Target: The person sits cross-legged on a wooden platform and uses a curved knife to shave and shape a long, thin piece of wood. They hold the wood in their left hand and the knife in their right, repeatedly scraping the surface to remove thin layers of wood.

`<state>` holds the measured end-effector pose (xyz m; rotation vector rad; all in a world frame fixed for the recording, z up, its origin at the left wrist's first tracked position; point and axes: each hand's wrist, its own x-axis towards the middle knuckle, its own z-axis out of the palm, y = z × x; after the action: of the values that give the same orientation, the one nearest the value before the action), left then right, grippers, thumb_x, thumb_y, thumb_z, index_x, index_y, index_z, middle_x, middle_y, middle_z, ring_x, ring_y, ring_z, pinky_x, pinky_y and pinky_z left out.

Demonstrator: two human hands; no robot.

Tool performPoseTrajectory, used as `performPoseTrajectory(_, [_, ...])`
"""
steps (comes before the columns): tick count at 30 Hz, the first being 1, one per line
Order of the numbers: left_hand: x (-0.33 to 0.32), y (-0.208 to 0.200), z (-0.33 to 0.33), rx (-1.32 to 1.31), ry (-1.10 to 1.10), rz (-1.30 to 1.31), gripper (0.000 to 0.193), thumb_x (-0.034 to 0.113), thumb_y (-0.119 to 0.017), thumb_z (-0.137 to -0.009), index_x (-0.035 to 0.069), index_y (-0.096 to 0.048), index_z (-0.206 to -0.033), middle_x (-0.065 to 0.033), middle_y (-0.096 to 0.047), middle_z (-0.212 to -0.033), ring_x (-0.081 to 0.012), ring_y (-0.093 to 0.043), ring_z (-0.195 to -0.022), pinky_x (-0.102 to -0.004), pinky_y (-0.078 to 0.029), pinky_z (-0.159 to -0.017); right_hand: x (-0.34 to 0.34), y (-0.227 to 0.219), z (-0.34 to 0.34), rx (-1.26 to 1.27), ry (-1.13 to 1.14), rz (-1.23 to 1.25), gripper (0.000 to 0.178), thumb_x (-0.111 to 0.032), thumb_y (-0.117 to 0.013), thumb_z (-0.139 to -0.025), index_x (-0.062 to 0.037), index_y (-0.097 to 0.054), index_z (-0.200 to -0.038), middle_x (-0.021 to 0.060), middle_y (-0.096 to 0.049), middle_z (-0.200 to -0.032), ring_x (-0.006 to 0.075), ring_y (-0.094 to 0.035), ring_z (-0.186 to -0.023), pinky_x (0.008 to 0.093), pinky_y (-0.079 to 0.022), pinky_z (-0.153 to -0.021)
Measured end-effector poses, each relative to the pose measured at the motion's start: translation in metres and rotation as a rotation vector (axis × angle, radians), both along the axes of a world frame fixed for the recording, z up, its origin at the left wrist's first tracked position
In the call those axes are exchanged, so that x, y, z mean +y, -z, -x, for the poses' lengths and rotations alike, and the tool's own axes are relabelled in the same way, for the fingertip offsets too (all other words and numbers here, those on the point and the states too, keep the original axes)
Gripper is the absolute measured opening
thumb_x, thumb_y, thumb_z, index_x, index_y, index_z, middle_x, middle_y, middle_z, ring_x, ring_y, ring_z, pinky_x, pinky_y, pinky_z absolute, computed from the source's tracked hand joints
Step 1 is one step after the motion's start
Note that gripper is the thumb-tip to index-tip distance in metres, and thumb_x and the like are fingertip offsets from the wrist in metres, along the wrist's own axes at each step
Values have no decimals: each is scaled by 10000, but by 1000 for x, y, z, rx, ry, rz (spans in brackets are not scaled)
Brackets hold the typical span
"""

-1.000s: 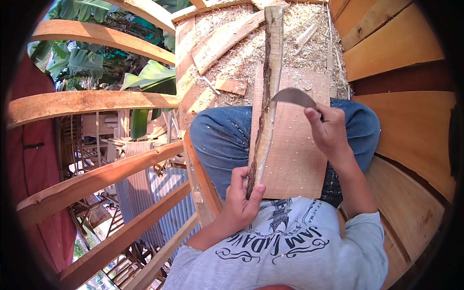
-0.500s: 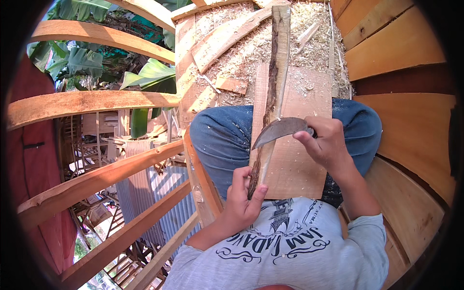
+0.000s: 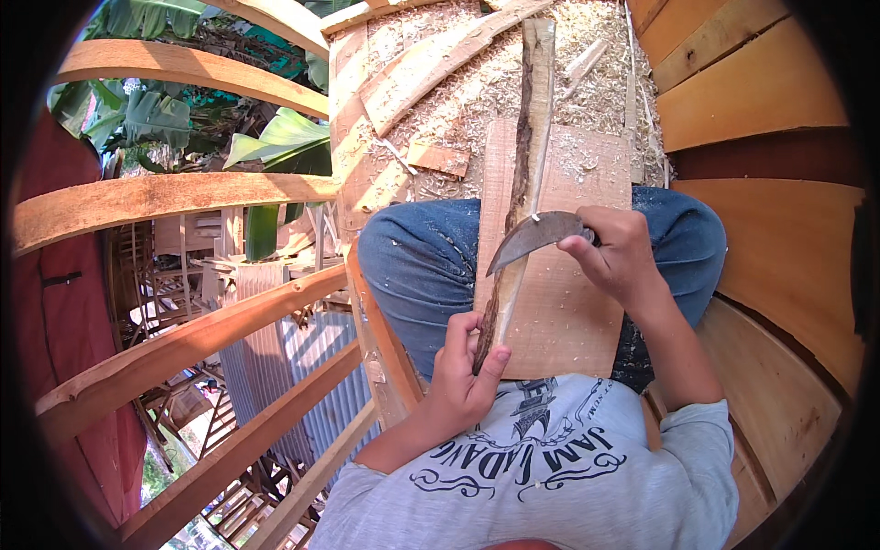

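My left hand is closed round the near end of a long, narrow wooden strip that has dark bark along its left side. The strip points away from me, over a flat board lying across my lap. In my right hand is the handle of a knife with a broad, curved, hooked blade. Its blade crosses the strip at about mid-length, with the tip toward the left. My fingers hide most of the handle.
Wood shavings cover the surface beyond my knees, with a curved plank and a small offcut among them. Wooden rails run along the left, above a corrugated metal roof. Wooden boards form a wall at right.
The knife blade has shifted slightly up and to the right along the strip, together with my right hand. The strip's far end has swung a little to the right and nearer.
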<state>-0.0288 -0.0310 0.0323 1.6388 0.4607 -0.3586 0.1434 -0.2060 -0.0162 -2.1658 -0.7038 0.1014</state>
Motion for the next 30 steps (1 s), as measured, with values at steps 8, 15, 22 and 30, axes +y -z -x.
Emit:
performPoseTrajectory(8, [2, -2, -11, 97, -37, 38, 368, 140, -531, -931, -58, -417, -1220, -159, -520, -984, -162, -552, -702, -281, -437, -645, -2, 0, -9, -81, 38, 38, 494, -450, -687, -776, -32, -512, -582, 143, -486, -520, 314, -532, -455, 361, -400, -423])
performPoseTrajectory(15, [4, -6, -20, 30, 16, -44, 340, 114, -518, -936, -58, -357, -1181, -92, -588, -721, -141, -603, -765, -260, -448, -726, 0, 4, -18, -89, 14, 102, 495, -480, -689, -762, -41, -520, -607, 120, -506, -526, 306, -556, -473, 353, -426, -442])
performPoseTrajectory(22, [7, -1, -14, 93, 63, 29, 465, 101, -516, -930, -76, -298, -1299, -152, -587, -939, -152, -607, -869, -263, -453, -780, 3, 5, -23, -111, -13, 57, 488, -475, -707, -728, -51, -511, -587, 106, -479, -506, 282, -543, -455, 356, -414, -434])
performPoseTrajectory(30, [1, 5, -12, -98, 49, 4, 369, 113, -518, -929, -61, -347, -1206, -123, -590, -857, -122, -591, -749, -243, -448, -685, -2, 4, -14, -38, -69, 16, 476, -449, -663, -792, -36, -505, -615, 118, -486, -522, 276, -542, -465, 333, -409, -435])
